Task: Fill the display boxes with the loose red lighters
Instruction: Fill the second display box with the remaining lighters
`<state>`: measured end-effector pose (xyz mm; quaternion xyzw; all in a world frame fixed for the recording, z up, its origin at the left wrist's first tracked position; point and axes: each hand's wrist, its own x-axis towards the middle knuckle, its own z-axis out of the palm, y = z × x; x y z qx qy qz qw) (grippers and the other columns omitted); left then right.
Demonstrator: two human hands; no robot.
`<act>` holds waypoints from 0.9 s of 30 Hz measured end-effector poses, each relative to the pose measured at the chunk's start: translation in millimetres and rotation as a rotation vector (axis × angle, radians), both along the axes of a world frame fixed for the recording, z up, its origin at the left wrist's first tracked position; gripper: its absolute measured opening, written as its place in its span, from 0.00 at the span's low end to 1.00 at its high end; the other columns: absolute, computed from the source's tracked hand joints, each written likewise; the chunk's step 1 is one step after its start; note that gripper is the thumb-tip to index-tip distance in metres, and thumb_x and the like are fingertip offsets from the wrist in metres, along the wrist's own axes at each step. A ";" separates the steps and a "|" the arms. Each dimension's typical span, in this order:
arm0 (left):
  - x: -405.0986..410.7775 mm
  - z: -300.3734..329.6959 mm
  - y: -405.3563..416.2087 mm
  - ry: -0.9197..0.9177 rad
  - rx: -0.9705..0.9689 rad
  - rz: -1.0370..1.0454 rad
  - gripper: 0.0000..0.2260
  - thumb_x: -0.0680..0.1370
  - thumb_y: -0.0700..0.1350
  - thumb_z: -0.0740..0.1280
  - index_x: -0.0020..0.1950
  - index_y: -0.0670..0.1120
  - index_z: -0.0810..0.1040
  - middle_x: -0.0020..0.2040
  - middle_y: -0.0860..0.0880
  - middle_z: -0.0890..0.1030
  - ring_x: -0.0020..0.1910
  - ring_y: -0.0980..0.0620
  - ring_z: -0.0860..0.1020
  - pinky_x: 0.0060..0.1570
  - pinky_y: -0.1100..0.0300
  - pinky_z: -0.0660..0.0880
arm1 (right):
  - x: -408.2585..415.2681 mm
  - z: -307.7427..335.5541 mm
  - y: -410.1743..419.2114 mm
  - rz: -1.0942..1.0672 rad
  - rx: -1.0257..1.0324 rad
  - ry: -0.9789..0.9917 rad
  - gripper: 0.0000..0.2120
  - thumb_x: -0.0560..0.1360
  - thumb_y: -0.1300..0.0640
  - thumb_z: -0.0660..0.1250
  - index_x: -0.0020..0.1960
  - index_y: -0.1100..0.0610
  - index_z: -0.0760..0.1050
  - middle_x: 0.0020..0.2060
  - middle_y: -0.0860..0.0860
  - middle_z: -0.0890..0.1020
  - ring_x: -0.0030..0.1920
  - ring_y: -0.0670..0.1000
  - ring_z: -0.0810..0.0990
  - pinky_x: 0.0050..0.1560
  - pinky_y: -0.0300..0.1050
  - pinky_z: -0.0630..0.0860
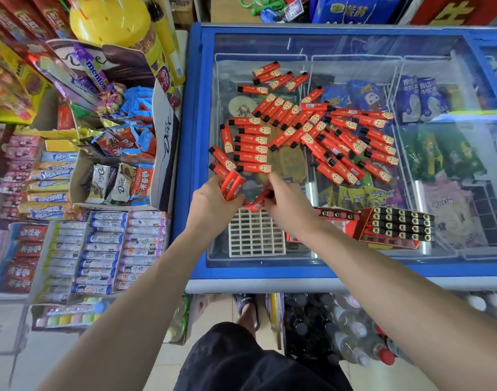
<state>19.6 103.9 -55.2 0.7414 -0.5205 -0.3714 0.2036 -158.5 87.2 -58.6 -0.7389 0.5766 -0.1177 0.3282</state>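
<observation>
Our left hand [213, 201] curls round a small bundle of slim red plastic lighters [232, 184], while our right hand [286, 204] pinches a single red lighter [259, 201] just above the white plastic grid tray [255, 235], whose cells look empty. Most loose red lighters [312, 131] lie scattered on the glass lid of the blue chest freezer [182, 142]. A filled red display box [396, 228] sits near our right wrist. We judge them light, rigid and somewhat slick, best pinched across the flat sides near mid-body.
</observation>
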 end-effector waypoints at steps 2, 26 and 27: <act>0.2 -0.2 -0.4 0.008 0.003 0.002 0.10 0.76 0.50 0.74 0.49 0.48 0.76 0.40 0.51 0.80 0.38 0.53 0.80 0.36 0.60 0.76 | -1.4 3.4 -0.8 -0.022 -0.010 -0.038 0.07 0.79 0.65 0.67 0.55 0.59 0.72 0.38 0.48 0.78 0.35 0.49 0.77 0.33 0.39 0.68; -2.6 0.7 -1.1 0.045 -0.032 0.007 0.09 0.77 0.50 0.73 0.49 0.49 0.75 0.40 0.53 0.80 0.38 0.55 0.80 0.34 0.65 0.72 | 7.1 -8.6 -5.7 0.379 -0.267 0.341 0.08 0.80 0.61 0.67 0.58 0.59 0.79 0.50 0.54 0.81 0.44 0.58 0.83 0.36 0.51 0.79; -2.4 1.3 -0.5 0.048 -0.031 0.010 0.09 0.77 0.50 0.73 0.49 0.50 0.75 0.39 0.53 0.80 0.38 0.55 0.80 0.33 0.66 0.72 | 8.1 -11.6 -5.5 0.364 -0.271 0.353 0.09 0.79 0.62 0.68 0.59 0.58 0.80 0.51 0.54 0.81 0.43 0.57 0.84 0.35 0.50 0.79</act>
